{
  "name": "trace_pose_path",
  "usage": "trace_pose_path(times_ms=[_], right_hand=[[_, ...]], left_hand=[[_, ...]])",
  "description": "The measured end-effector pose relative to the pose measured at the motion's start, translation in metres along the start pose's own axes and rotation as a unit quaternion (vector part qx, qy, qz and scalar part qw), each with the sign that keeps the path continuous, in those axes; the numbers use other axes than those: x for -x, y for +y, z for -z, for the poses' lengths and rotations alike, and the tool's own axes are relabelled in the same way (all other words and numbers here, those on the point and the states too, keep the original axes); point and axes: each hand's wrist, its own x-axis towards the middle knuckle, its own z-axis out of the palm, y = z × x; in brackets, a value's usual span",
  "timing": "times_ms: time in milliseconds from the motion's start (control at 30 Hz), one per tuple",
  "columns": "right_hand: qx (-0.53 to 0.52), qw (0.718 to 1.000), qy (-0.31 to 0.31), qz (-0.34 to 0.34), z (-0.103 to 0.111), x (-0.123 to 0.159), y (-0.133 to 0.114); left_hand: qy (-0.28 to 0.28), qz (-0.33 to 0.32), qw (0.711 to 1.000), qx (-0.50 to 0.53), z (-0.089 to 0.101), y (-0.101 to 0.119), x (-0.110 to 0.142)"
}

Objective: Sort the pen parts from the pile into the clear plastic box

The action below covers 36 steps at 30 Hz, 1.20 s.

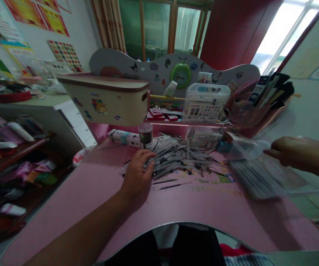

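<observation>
A heap of slim white and grey pen refills [169, 155] lies on the pink desk. My left hand [137, 173] rests on the heap's left edge, thumb and fingers apart and touching the refills. Two thin dark sticks [173, 186] lie separately in front of the heap. On the right, a clear plastic box [255, 184] contains a row of similar slim grey pieces, with its transparent lid raised. Above the box is my right hand [294, 153], its fingers pinched together and slightly blurred. What they grip, if anything, I cannot make out.
Behind the heap stand a small clear cup [145, 133], a long white carton [124, 137] and a clear case [203, 138]. The shelf carries a cream bin [112, 101], a handled plastic case [206, 103] and a green clock [180, 75]. A cluttered rack [18, 162] is at left.
</observation>
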Motion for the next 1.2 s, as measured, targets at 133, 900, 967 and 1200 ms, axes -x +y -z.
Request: trace_pose_path(times_ms=[133,900,967,1200], right_hand=[[-0.036,0.981,-0.122,0.145,0.018,0.021,-0.085],[-0.149,0.951,-0.133,0.234,-0.097,0.051,-0.229],[-0.175,0.945,-0.122,0.248,-0.096,0.051,-0.225],[-0.36,0.879,-0.077,0.304,-0.09,0.053,-0.214]], left_hand=[[-0.015,0.03,0.999,0.01,-0.001,-0.001,0.0],[-0.216,-0.041,0.975,0.008,-0.015,0.017,0.02],[-0.21,-0.039,0.977,-0.009,-0.016,0.017,0.019],[-0.182,-0.051,0.978,-0.087,-0.021,0.013,0.019]])
